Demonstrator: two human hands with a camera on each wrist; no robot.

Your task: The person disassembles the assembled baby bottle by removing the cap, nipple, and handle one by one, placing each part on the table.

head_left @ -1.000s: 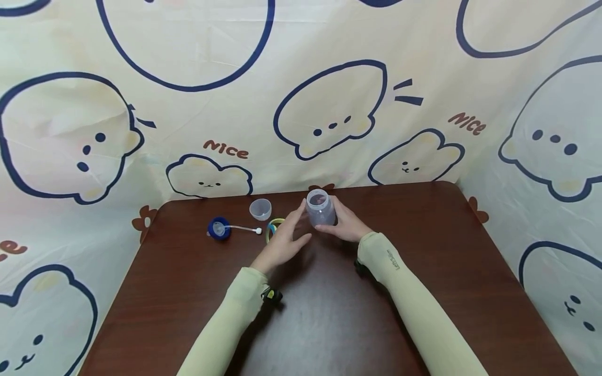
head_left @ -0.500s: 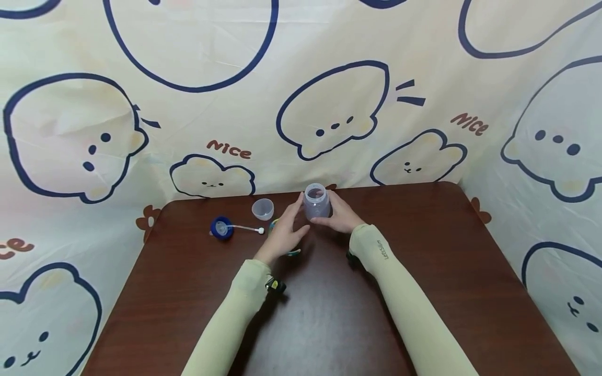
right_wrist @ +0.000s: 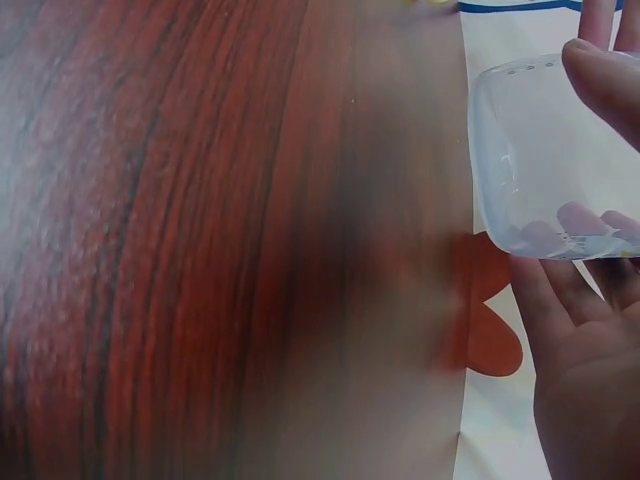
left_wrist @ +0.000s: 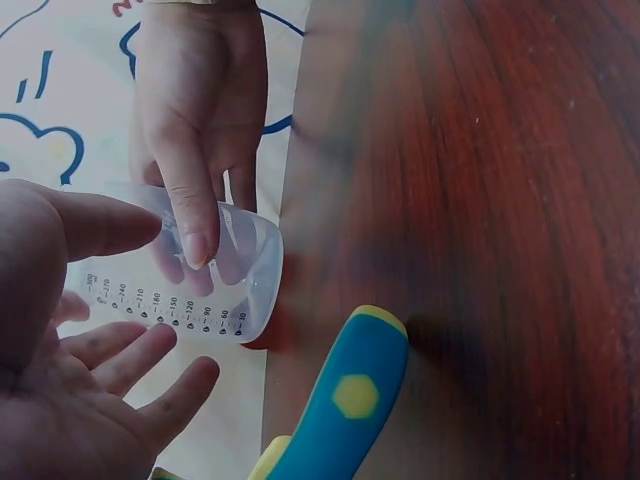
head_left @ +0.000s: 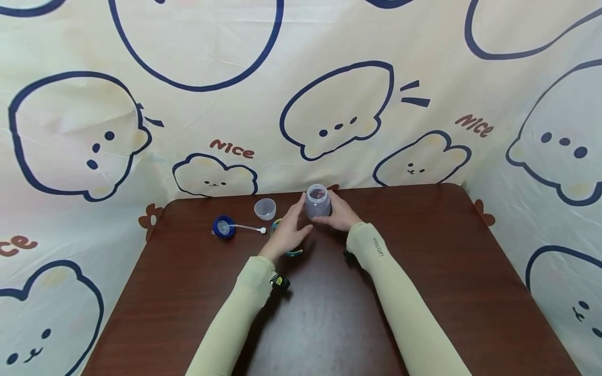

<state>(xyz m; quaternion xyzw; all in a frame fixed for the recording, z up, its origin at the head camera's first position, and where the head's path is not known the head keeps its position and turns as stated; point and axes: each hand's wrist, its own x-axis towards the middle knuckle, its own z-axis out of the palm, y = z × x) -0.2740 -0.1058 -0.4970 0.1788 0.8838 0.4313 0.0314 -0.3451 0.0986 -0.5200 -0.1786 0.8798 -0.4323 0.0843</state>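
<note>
A clear baby bottle (head_left: 317, 207) without a lid stands upright near the table's far edge, its open mouth facing up. My right hand (head_left: 342, 213) grips it from the right, thumb across the front and fingers behind. In the left wrist view, measuring marks run along the bottle (left_wrist: 258, 270). My left hand (head_left: 288, 234) is beside it on the left, fingers extended, fingertips right at its side, thumb spread away. Partly hidden under the left hand lies a blue and yellow bottle handle (left_wrist: 345, 400).
Left of the hands, a blue bottle collar (head_left: 223, 227) lies on the table with a thin straw (head_left: 246, 226) ending in a white weight. Behind it sits a small clear cap (head_left: 265, 209). A printed cloth wall (head_left: 329, 104) rises behind the brown table (head_left: 423, 250).
The bottle has shifted slightly left and back in my right hand and is less tilted. My left hand stays beside it. The view has turned slightly to the left.
</note>
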